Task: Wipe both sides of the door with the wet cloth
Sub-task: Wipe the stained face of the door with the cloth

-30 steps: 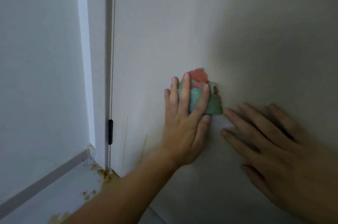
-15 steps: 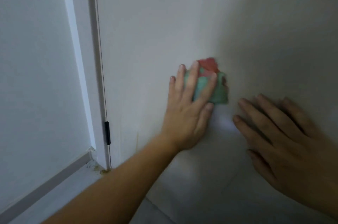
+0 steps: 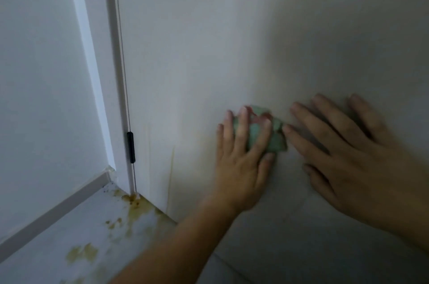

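Observation:
The white door [image 3: 209, 51] fills most of the head view. A crumpled green cloth with a red patch [image 3: 277, 139] lies against its lower part. My left hand [image 3: 239, 167] presses the cloth flat to the door, fingers spread straight over it and thumb below it. My right hand [image 3: 348, 158] rests flat on the door just right of the cloth, its fingertips almost touching the cloth's edge. A thin yellowish streak [image 3: 171, 179] runs down the door to the left of my left hand.
A black hinge [image 3: 131, 146] sits on the door's left edge beside the white frame [image 3: 109, 74]. A white wall [image 3: 34, 74] with a baseboard [image 3: 58, 207] stands at left. Yellow-brown stains [image 3: 130, 211] mark the floor at the door's bottom corner.
My left hand has slid the cloth down the door and slightly right, closer to my right fingertips. The view has tilted down, so more stained floor shows.

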The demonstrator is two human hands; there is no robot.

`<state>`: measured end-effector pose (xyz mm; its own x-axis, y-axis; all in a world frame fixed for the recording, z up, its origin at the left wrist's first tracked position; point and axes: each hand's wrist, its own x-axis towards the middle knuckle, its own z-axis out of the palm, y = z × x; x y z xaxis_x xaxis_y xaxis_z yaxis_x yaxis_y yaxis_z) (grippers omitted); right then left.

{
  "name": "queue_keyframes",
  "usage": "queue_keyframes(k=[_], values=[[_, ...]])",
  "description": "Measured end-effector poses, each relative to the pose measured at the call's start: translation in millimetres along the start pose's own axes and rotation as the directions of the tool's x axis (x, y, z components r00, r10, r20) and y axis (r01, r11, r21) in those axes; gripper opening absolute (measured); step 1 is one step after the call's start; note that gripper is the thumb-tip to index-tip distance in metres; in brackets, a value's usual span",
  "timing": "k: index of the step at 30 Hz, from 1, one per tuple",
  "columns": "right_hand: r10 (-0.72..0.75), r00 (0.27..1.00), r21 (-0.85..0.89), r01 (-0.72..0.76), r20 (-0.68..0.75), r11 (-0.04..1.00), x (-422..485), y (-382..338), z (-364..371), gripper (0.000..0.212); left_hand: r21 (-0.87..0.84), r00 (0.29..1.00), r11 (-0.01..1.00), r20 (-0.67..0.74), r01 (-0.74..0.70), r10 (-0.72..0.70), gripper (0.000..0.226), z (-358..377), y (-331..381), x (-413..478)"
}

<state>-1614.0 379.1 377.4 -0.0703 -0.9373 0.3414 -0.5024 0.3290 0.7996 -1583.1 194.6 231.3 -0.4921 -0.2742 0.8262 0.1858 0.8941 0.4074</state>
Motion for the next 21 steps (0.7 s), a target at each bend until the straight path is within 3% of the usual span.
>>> queue_keyframes(k=[2, 4, 7, 9, 11, 12, 14, 16, 17, 21], values=[[0.000, 1.000, 0.015, 0.000, 0.006, 1.000, 12.0, -10.3, 2.8, 0.059, -0.078, 0.969, 0.973, -0.107, 0.215, -0.223, 0.062, -8.9, -27.0, 24.5], [0.004, 1.000, 0.034, -0.004, -0.006, 0.999, 23.0, -17.3, 5.1, 0.059, -0.155, 0.938, 0.937, -0.100, 0.314, -0.331, 0.064, -6.8, -26.9, 28.9], [0.009, 1.000, 0.067, -0.007, -0.027, 0.998, 42.2, -23.9, 8.1, 0.058, -0.122, 0.974, 0.967, 0.074, 0.223, -0.215, 0.070, -2.9, -11.6, 2.5], [0.006, 1.000, 0.073, -0.005, -0.011, 0.997, 54.8, -32.9, 10.7, 0.059, -0.059, 0.971, 0.995, 0.229, 0.080, -0.065, 0.069, -12.9, -28.8, -17.3], [-0.014, 1.000, 0.096, 0.013, 0.010, 0.995, 68.2, -46.3, 12.9, 0.061, -0.010, 0.967, 1.000, 0.255, -0.029, 0.031, 0.067, -22.0, -57.1, -18.5], [-0.038, 0.999, 0.108, 0.036, 0.013, 0.993, 75.1, -53.6, 15.8, 0.062, -0.018, 0.975, 1.000, 0.224, 0.008, -0.004, 0.067, -23.1, -69.0, -14.9], [-0.083, 0.996, 0.122, 0.080, 0.021, 0.989, 93.4, -67.3, 21.4, 0.063, -0.097, 0.960, 0.958, 0.093, 0.271, -0.262, 0.068, -21.0, -93.2, -3.9], [-0.123, 0.992, 0.111, 0.118, 0.033, 0.987, 111.8, -80.1, 30.2, 0.061, -0.211, 0.843, 0.827, -0.020, 0.522, -0.537, 0.071, -22.7, -130.9, -1.6], [-0.138, 0.990, 0.099, 0.134, 0.036, 0.986, 120.2, -87.7, 35.1, 0.061, -0.217, 0.792, 0.778, -0.035, 0.589, -0.610, 0.074, -24.2, -151.8, -5.9], [-0.167, 0.981, 0.138, 0.153, 0.096, 0.979, 138.8, -101.8, 46.0, 0.061, -0.201, 0.755, 0.738, 0.012, 0.644, -0.656, 0.082, -19.9, -173.5, -26.7]])
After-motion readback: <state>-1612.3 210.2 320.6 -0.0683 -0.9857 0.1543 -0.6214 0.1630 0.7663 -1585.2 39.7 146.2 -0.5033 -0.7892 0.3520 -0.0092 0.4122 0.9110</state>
